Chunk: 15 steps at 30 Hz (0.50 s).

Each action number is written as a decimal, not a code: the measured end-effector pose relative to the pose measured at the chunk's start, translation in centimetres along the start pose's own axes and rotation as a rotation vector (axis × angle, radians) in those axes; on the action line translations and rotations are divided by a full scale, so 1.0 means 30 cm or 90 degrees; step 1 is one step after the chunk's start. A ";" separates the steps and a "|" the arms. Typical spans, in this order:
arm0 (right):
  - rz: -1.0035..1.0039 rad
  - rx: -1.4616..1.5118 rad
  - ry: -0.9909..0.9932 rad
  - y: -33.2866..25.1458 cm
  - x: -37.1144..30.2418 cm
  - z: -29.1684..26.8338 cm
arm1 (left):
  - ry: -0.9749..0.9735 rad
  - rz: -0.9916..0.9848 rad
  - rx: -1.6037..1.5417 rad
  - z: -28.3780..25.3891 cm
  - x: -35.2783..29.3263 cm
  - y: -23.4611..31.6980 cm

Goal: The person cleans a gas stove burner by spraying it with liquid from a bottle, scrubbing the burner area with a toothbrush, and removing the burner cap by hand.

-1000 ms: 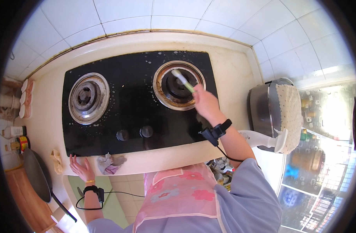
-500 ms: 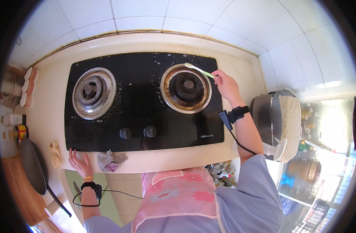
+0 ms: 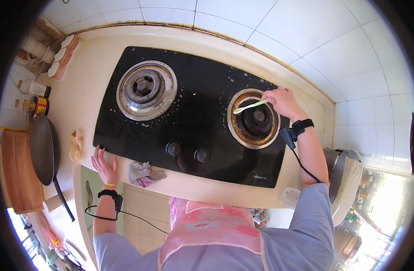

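Note:
My right hand (image 3: 284, 102) pinches the end of a pale green toothbrush (image 3: 252, 106). Its head lies over the left inner side of the right burner (image 3: 233, 130), whose ring is stained brown. Whether the bristles touch the metal, I cannot tell. The black gas hob (image 3: 202, 104) has whitish spots around both burners. My left hand (image 3: 106, 167) rests open at the counter's front edge, fingertips by the hob's near left corner. Beside it lies a crumpled grey cloth (image 3: 141, 173).
To the left are a frying pan (image 3: 45, 149), a wooden board (image 3: 20, 171), a beige cloth (image 3: 76, 145) and a jar (image 3: 39, 105). The left burner (image 3: 146, 90) and two knobs (image 3: 172, 149) are on the hob. A covered appliance (image 3: 346, 180) stands at the right.
The view has turned and shifted. My right hand has brought the toothbrush's head from the burner's far rim to its left side. My left hand stays by the hob's corner.

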State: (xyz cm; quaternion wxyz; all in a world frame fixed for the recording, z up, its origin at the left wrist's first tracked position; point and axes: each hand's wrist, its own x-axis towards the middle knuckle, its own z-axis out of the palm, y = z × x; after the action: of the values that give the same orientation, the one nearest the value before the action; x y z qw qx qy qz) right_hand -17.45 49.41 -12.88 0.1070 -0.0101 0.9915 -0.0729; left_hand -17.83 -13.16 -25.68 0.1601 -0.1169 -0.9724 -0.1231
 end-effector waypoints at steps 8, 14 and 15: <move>0.165 0.201 -0.032 0.265 0.014 0.059 | -0.013 0.000 -0.003 0.008 0.013 0.001; 0.050 0.143 -0.037 0.129 0.056 0.062 | 0.017 -0.003 0.003 0.010 -0.002 -0.009; 0.110 0.155 -0.050 0.155 0.050 0.040 | 0.015 -0.002 0.001 0.011 -0.002 -0.009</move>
State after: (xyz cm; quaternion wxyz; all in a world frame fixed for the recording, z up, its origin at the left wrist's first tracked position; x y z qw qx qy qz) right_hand -18.66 53.77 -15.05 0.1520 0.0851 0.9676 -0.1829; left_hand -17.95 -13.32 -26.06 0.1711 -0.1136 -0.9708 -0.1240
